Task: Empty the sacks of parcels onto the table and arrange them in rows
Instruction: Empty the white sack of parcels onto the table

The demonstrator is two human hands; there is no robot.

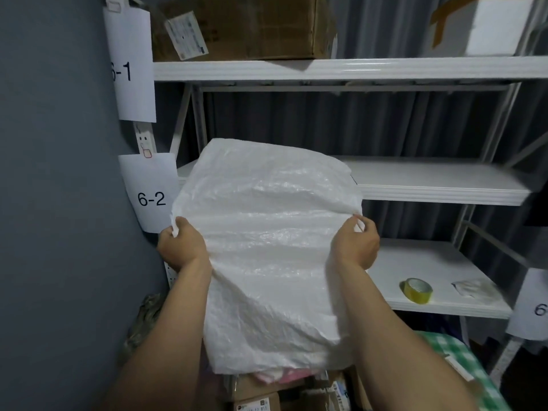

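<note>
Though the white shelf rack (pixel 415 179) rises close behind the fingers (pixel 175 229), the emptying step is in hand. The woven sack (pixel 267 247) hangs between the left hand (pixel 181 247) and right hand (pixel 355 244), each clamped on a bunch of its upper edge. Straight below the fingers, cardboard parcels (pixel 258 396) show under what seems the sack's mouth, so I judge it nearly drained, and the next move calls for a shake and a lift clear of the shelf edges; a roll of tape (pixel 416 290) lies on a shelf down and right of the right fingers, out of the way.
</note>
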